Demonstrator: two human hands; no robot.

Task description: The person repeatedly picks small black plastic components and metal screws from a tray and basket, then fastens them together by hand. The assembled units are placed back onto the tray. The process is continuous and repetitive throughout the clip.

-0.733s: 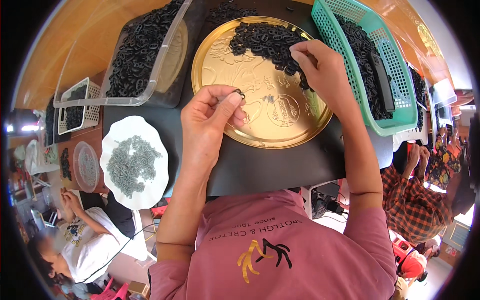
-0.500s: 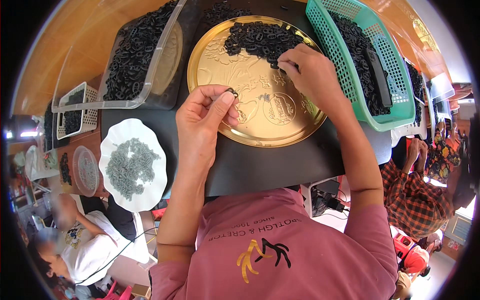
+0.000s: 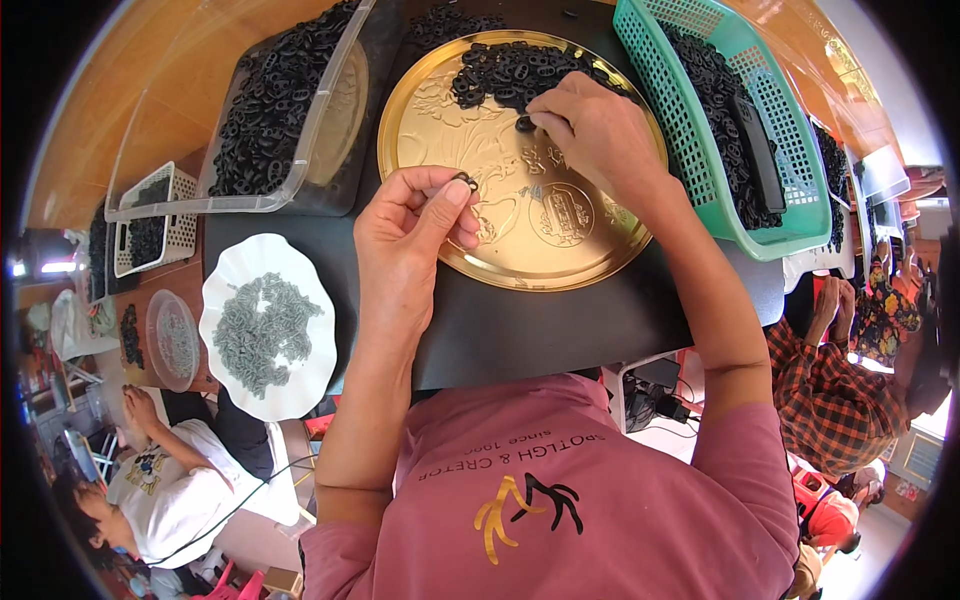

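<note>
My left hand (image 3: 410, 215) is pinched at the near left of a round gold tray (image 3: 440, 130). Between its thumb and forefinger is a small black ring-like piece (image 3: 466, 181). Over the tray's right part, my right hand (image 3: 605, 135) has its fingers curled together beside a pile of black oval pieces with holes (image 3: 505, 75). A single small black piece (image 3: 525, 124) shows at the right fingertips, against the gold surface. A few tiny grey bits (image 3: 532, 192) lie near the tray's middle.
A white wavy-rimmed plate (image 3: 222, 335) of small grey pieces stands at left. Behind it is a clear bin (image 3: 285, 200) of black pieces; a green basket (image 3: 690, 160) with more stands at right. Other people sit at both sides, one in a white shirt (image 3: 185, 505).
My right hand has shifted slightly to the left and away from me, and a black piece now shows apart from the pile at its fingertips. My left hand stays put.
</note>
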